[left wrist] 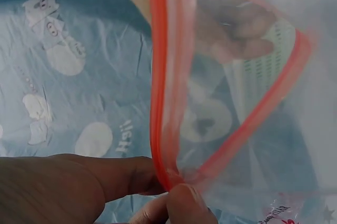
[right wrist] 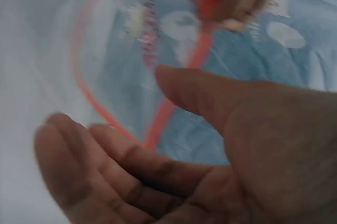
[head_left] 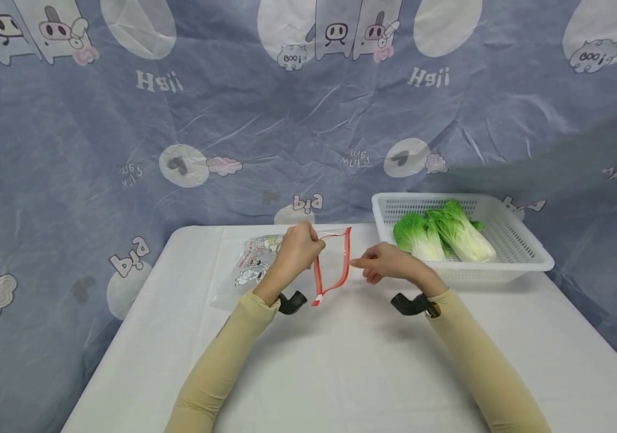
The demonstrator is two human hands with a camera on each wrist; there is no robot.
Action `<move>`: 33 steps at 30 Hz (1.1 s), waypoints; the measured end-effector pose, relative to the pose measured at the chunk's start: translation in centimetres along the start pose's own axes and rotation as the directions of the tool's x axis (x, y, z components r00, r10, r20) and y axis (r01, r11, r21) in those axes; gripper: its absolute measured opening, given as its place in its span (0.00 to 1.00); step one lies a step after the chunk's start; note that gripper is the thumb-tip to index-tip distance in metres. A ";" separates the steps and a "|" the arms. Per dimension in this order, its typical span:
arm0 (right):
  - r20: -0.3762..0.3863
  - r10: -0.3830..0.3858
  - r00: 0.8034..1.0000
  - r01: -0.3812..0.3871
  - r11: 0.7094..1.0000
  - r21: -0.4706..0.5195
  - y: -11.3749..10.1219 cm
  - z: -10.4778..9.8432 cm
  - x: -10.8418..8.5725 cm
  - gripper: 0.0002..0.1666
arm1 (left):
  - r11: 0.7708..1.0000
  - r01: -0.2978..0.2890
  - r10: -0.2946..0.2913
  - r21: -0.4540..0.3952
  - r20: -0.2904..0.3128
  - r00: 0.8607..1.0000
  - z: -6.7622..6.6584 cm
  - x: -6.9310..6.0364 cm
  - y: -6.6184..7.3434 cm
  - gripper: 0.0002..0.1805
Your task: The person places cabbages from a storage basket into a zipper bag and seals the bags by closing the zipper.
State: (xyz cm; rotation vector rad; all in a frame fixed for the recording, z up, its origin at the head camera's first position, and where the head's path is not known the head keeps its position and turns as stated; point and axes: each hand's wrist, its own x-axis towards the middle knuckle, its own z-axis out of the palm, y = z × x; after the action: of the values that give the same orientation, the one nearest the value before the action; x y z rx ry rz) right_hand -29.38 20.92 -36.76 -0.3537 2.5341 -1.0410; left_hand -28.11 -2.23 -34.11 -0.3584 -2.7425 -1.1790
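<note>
A clear zip bag [head_left: 231,288] with red edging [head_left: 347,255] and a printed cartoon pattern is held up over the white table, its mouth spread apart. My left hand [head_left: 299,249] pinches one side of the red edging between thumb and fingers, as the left wrist view shows too. Close to the opposite red edge is my right hand [head_left: 389,262]. Its thumb [right wrist: 192,89] stands apart from its loosely bent fingers [right wrist: 152,168] in the blurred right wrist view. Whether the right fingertips touch the edging, I cannot tell.
On the right of the white table [head_left: 335,373] stands a white perforated basket [head_left: 514,272]. Two leafy cabbages, one on the left [head_left: 420,238] and one on the right [head_left: 465,233], lie in it. A grey-blue patterned cloth [head_left: 297,120] hangs behind the table.
</note>
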 end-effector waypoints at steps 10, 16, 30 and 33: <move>-0.223 0.132 0.966 -0.172 0.970 -0.174 2.0 -9.0 -1.5 0.28 | 1.000 0.004 -0.003 -0.003 0.084 0.996 0.4 0.1 -0.1 0.06; -0.207 0.268 0.941 -0.318 0.908 -0.272 5.1 -11.0 -0.7 0.33 | 1.000 0.011 -0.011 0.000 0.103 0.995 0.5 -0.1 0.0 0.06; -0.039 0.471 0.881 -0.469 0.861 -0.197 9.6 -12.8 1.0 0.30 | 1.000 0.017 -0.018 0.005 0.150 0.989 1.4 -0.2 0.2 0.05; -0.053 0.477 0.877 -0.478 0.856 -0.198 9.5 -12.8 1.3 0.29 | 1.000 0.017 -0.017 0.007 0.145 0.989 1.4 -0.1 0.1 0.04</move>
State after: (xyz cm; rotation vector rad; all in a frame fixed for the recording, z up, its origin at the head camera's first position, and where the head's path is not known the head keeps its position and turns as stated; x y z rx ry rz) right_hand -36.90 34.97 -35.54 0.2247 2.5396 -0.5879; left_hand -28.00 -1.16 -35.01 -0.4376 -2.8775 -1.1931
